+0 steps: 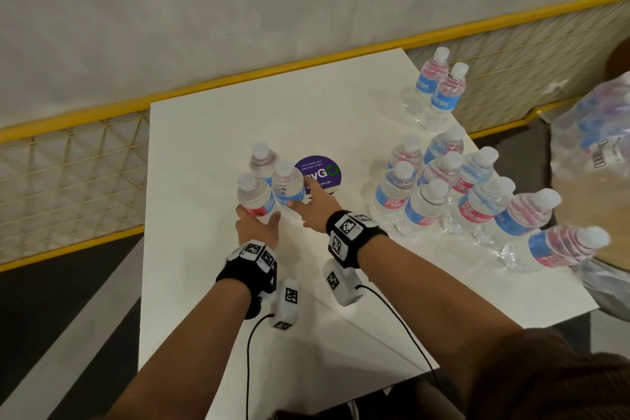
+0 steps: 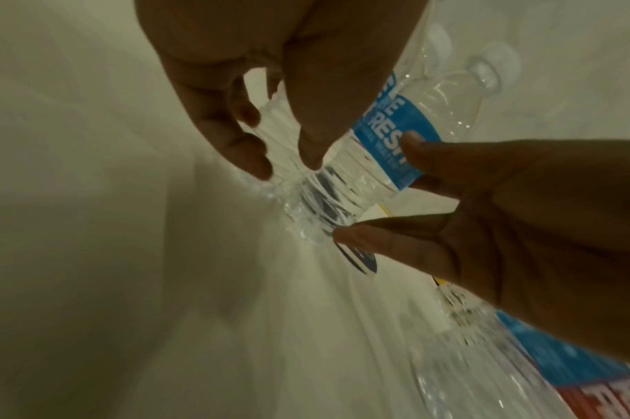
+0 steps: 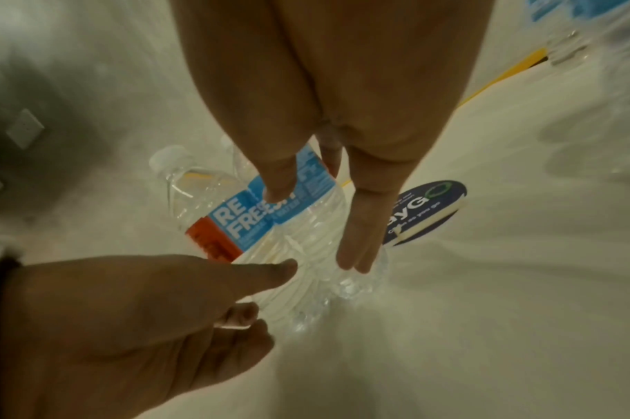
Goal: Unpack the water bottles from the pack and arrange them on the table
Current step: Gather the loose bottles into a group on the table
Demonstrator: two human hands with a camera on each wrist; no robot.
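Note:
Three clear water bottles with white caps stand close together mid-table. My left hand [image 1: 256, 219] curls round the lower part of the front-left bottle [image 1: 254, 196], fingers on its left, thumb on its right; its ribbed body [image 2: 281, 127] shows between them. My right hand [image 1: 303, 196] lies against the blue-labelled bottle [image 1: 288, 182] beside it, thumb on the label [image 3: 313, 181], straight fingers [image 3: 360, 241] down its far side. The third bottle [image 1: 261, 160] stands just behind, untouched. The shrink-wrapped pack [image 1: 593, 133] sits off the table's right side.
Several bottles [image 1: 443, 194] crowd the right part of the white table [image 1: 211, 133], with two more [image 1: 439, 85] at the back right corner. A round purple sticker [image 1: 324, 169] lies by my right fingers. A yellow mesh fence [image 1: 68, 160] runs behind the table.

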